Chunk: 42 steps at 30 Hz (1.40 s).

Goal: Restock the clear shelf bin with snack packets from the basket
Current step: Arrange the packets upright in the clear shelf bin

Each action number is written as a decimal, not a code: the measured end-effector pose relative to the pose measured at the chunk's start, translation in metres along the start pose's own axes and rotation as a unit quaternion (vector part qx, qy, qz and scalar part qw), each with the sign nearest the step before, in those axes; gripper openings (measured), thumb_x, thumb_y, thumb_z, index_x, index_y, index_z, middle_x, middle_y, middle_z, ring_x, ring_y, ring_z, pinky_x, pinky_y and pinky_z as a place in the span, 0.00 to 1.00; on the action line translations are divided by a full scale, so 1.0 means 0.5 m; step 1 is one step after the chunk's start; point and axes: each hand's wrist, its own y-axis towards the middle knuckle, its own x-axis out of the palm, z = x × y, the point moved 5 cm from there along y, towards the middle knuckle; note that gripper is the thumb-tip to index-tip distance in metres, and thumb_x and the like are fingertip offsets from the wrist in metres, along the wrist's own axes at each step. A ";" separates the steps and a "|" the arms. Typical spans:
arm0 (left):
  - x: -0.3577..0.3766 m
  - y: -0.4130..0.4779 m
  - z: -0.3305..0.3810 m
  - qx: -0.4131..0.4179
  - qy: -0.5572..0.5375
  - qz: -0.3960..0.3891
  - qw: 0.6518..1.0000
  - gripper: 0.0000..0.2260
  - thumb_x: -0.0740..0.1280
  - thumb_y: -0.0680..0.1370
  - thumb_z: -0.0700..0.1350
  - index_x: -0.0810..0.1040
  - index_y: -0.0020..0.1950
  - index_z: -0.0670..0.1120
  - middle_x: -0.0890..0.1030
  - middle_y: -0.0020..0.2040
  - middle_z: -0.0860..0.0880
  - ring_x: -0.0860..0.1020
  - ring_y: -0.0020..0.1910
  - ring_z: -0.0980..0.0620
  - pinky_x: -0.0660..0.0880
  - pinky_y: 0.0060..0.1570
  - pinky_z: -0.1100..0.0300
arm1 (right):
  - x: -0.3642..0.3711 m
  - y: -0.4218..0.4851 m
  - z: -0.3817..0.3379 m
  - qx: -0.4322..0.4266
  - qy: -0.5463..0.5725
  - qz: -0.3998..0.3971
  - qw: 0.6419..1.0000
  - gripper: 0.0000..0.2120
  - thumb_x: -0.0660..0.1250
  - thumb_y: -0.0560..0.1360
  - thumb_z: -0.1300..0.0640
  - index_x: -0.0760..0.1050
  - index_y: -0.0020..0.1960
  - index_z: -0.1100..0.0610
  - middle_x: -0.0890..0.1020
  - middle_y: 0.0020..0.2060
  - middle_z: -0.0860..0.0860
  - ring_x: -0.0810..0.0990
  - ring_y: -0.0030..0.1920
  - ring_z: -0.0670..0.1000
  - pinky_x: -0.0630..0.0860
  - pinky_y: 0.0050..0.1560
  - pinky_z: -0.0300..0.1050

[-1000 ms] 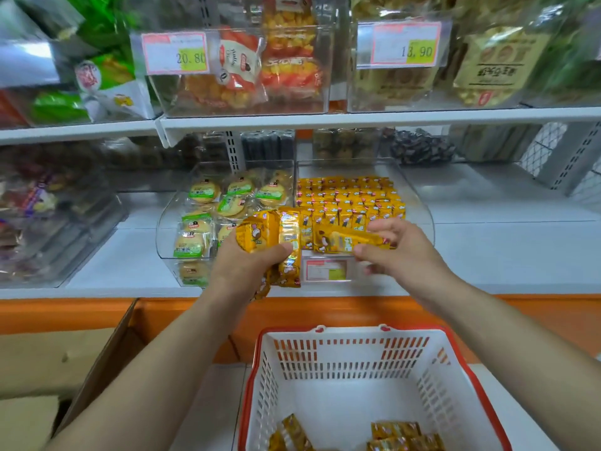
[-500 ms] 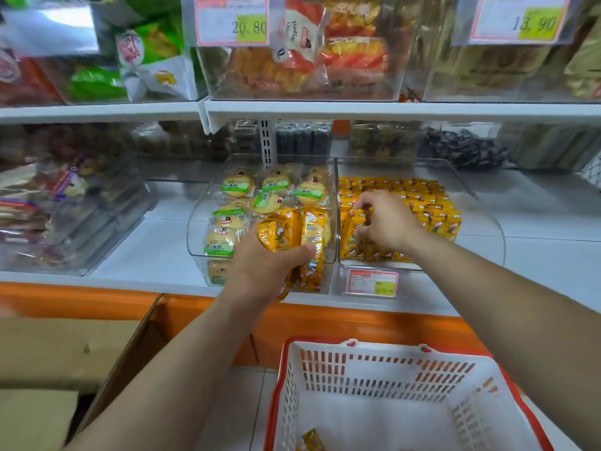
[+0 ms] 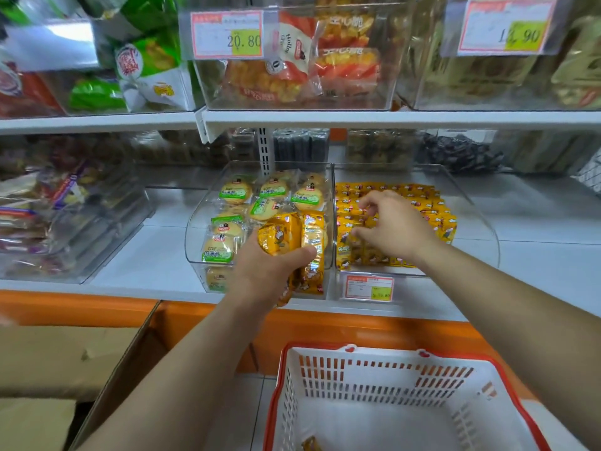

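A clear shelf bin (image 3: 481, 222) on the lower shelf holds rows of yellow snack packets (image 3: 432, 206). My right hand (image 3: 390, 226) reaches into it, fingers spread over the packets near the front left; whether it grips one I cannot tell. My left hand (image 3: 266, 271) is shut on a bunch of yellow snack packets (image 3: 292, 236), held in front of the neighbouring bin. The white basket with a red rim (image 3: 406, 382) stands below, with one yellow packet (image 3: 310, 444) visible at its bottom edge.
The neighbouring clear bin (image 3: 198, 236) holds round green-labelled cakes. A price tag (image 3: 369, 288) hangs on the target bin's front. An upper shelf (image 3: 357, 118) overhangs with larger bins. An open cardboard box (image 3: 65, 359) sits at lower left. The orange counter edge (image 3: 357, 330) runs below the shelf.
My right hand carried a packet into the bin and now rests lower among the packets. The view has moved closer to the shelf; my left hand keeps its bunch.
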 end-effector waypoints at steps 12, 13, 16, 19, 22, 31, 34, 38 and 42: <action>0.128 -0.057 0.012 0.016 0.008 -0.104 0.994 0.11 0.79 0.72 0.44 0.83 0.51 0.52 0.88 0.43 0.53 0.87 0.40 0.54 0.80 0.35 0.64 | -0.090 -0.203 -0.035 0.071 0.474 -0.113 0.870 0.13 0.68 0.79 0.52 0.77 0.62 0.41 0.79 0.55 0.55 0.85 0.43 0.52 0.81 0.39 0.46; 0.133 -0.060 0.015 0.017 0.009 -0.106 0.994 0.11 0.80 0.72 0.44 0.83 0.52 0.51 0.88 0.43 0.52 0.87 0.41 0.53 0.81 0.35 0.64 | -0.092 -0.205 -0.032 0.073 0.475 -0.117 0.869 0.13 0.69 0.78 0.52 0.77 0.62 0.41 0.79 0.55 0.54 0.85 0.43 0.52 0.82 0.39 0.46; 0.140 -0.069 0.023 0.024 0.010 -0.117 0.993 0.11 0.79 0.72 0.44 0.84 0.52 0.50 0.88 0.44 0.50 0.87 0.43 0.50 0.83 0.39 0.60 | -0.089 -0.207 -0.028 0.070 0.465 -0.132 0.872 0.17 0.71 0.77 0.52 0.75 0.65 0.42 0.81 0.45 0.48 0.84 0.39 0.51 0.83 0.41 0.49; 0.142 -0.074 0.025 0.012 -0.013 -0.126 0.992 0.08 0.78 0.74 0.44 0.85 0.51 0.50 0.88 0.46 0.47 0.87 0.45 0.47 0.84 0.42 0.55 | -0.087 -0.204 -0.020 0.085 0.479 -0.122 0.865 0.18 0.73 0.76 0.56 0.74 0.64 0.47 0.81 0.37 0.48 0.85 0.38 0.52 0.81 0.38 0.46; 0.123 -0.069 0.025 -0.013 -0.054 -0.090 0.994 0.08 0.77 0.73 0.47 0.84 0.51 0.49 0.88 0.46 0.45 0.87 0.45 0.44 0.84 0.41 0.52 | -0.088 -0.200 0.009 0.153 0.544 -0.080 0.821 0.16 0.74 0.73 0.62 0.74 0.58 0.54 0.82 0.48 0.58 0.85 0.37 0.58 0.80 0.35 0.46; 0.100 -0.064 0.022 -0.027 -0.089 -0.039 0.995 0.09 0.77 0.75 0.47 0.82 0.51 0.46 0.88 0.44 0.43 0.87 0.43 0.46 0.82 0.37 0.57 | -0.061 -0.221 0.001 0.157 0.665 -0.068 0.727 0.10 0.77 0.63 0.59 0.78 0.41 0.57 0.84 0.43 0.58 0.86 0.46 0.59 0.83 0.41 0.45; 0.105 -0.063 0.018 -0.028 -0.092 -0.038 0.995 0.11 0.77 0.74 0.45 0.82 0.55 0.46 0.88 0.46 0.43 0.87 0.47 0.43 0.83 0.45 0.49 | -0.038 -0.230 -0.021 0.142 0.586 -0.104 0.791 0.15 0.78 0.66 0.61 0.77 0.49 0.55 0.84 0.40 0.53 0.82 0.36 0.50 0.78 0.36 0.42; 0.094 -0.053 0.017 -0.024 -0.073 -0.061 0.995 0.10 0.76 0.75 0.44 0.83 0.55 0.46 0.88 0.47 0.44 0.87 0.48 0.42 0.83 0.47 0.47 | -0.035 -0.220 -0.028 0.110 0.538 -0.157 0.821 0.32 0.79 0.67 0.64 0.75 0.63 0.39 0.80 0.54 0.54 0.84 0.47 0.51 0.77 0.42 0.42; 0.062 -0.039 0.024 -0.018 -0.072 -0.058 0.996 0.12 0.75 0.76 0.43 0.80 0.59 0.44 0.88 0.47 0.46 0.88 0.48 0.46 0.83 0.43 0.51 | -0.059 -0.165 0.014 0.090 0.464 -0.091 0.877 0.27 0.79 0.68 0.64 0.76 0.57 0.39 0.79 0.54 0.53 0.84 0.46 0.54 0.79 0.43 0.51</action>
